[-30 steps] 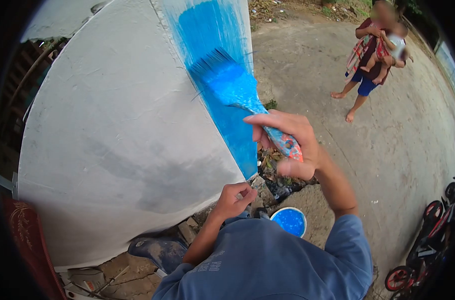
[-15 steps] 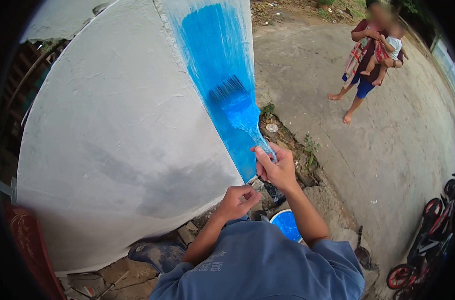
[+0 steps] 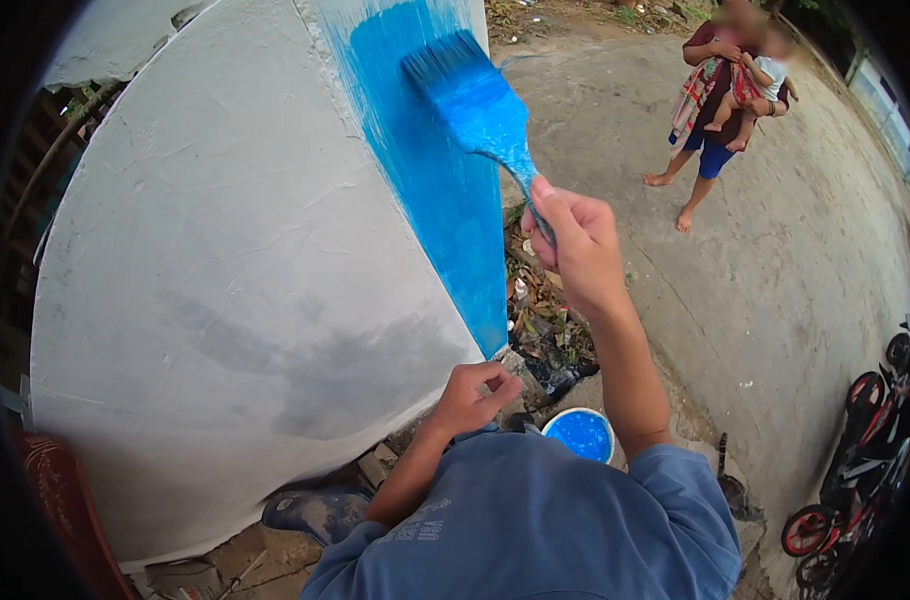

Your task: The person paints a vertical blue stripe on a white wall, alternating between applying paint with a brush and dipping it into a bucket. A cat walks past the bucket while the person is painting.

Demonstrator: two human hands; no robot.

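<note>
My right hand is wrapped around the handle of a wide paintbrush coated in blue paint. The bristles rest against the upper part of a narrow wall face covered in wet blue paint, streaky along its left edge. My left hand hangs near the lower corner of the wall, fingers loosely curled, with nothing visible in it. Below my right forearm stands a round bucket of blue paint.
A broad grey-white wall face fills the left side. On the concrete ground a barefoot person holds a small child. Motorcycles stand at the right edge. Rubble and leaves lie along the wall's foot.
My right hand has moved up with the paintbrush, and the bristles sit higher on the blue strip. The left hand has stayed nearly in place. More of the paint bucket shows.
</note>
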